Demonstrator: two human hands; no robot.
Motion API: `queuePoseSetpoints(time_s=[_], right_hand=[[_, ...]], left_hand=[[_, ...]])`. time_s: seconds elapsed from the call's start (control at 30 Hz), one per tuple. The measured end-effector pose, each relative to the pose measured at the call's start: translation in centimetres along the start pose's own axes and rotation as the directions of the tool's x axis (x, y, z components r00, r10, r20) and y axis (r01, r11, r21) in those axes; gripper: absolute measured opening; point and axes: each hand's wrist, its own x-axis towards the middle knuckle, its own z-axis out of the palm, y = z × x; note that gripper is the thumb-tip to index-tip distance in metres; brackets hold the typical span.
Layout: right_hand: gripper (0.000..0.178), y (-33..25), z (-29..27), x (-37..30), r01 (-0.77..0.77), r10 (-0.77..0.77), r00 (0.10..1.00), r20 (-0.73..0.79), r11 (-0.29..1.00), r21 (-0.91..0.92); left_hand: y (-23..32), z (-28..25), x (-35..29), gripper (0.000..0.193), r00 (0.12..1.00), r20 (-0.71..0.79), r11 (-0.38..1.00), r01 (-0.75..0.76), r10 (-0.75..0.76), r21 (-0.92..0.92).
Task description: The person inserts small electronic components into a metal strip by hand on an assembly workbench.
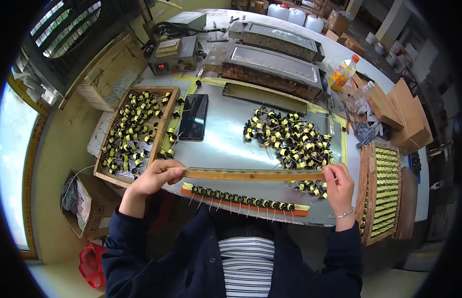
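A long, narrow wooden strip [251, 175] stretches level between my two hands above the near part of the metal-topped table. My left hand [155, 178] pinches its left end between thumb and fingers. At the other end my right hand [339, 183] grips it in the same way. Just below, along the table's near edge, lies an orange strip [296, 212] bearing a row of small black-and-yellow wound coils [241, 199], their wire leads pointing toward me. Beyond the held strip is a loose heap of similar coils [290, 134], part of it near my right hand.
A wooden tray [172, 99] of loose coils sits at left, beside a black phone [193, 116]. Metal troughs [273, 64] and a control box [175, 54] stand behind. At right are a wooden rack [371, 191] of coil rows, an orange drink bottle [343, 73] and cardboard boxes [410, 116].
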Motion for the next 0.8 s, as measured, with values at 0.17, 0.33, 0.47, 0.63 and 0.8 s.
queuePoseSetpoints(time_s=[0.17,0.33,0.47,0.63,0.8], right_hand=[[0.038,2.8,1.5,-1.8,0.044,0.003,0.987,0.163,0.958,-0.284],[0.055,2.9,2.6,-2.7,-0.234,0.323,0.847,0.422,0.940,-0.248],[0.058,3.5,3.1,-3.6,-0.211,0.308,0.830,0.465,0.945,-0.249],[0.061,4.4,4.2,-4.4,-0.227,0.332,0.812,0.480,0.937,-0.264],[0.058,6.2,5.9,-5.6,-0.114,0.212,0.892,0.400,0.960,-0.254]], left_hand=[[-0.9,1.8,1.9,0.032,0.935,-0.353,0.903,0.127,0.029,0.411],[-1.2,3.1,2.5,0.050,0.921,-0.390,0.666,0.290,0.002,0.687],[-1.7,2.9,2.4,0.057,0.918,-0.343,0.615,0.389,-0.198,0.686],[-3.0,2.6,2.4,0.056,0.931,-0.315,0.664,0.356,-0.186,0.657],[-4.9,2.8,2.7,0.055,0.953,-0.289,0.654,0.272,-0.085,0.706]])
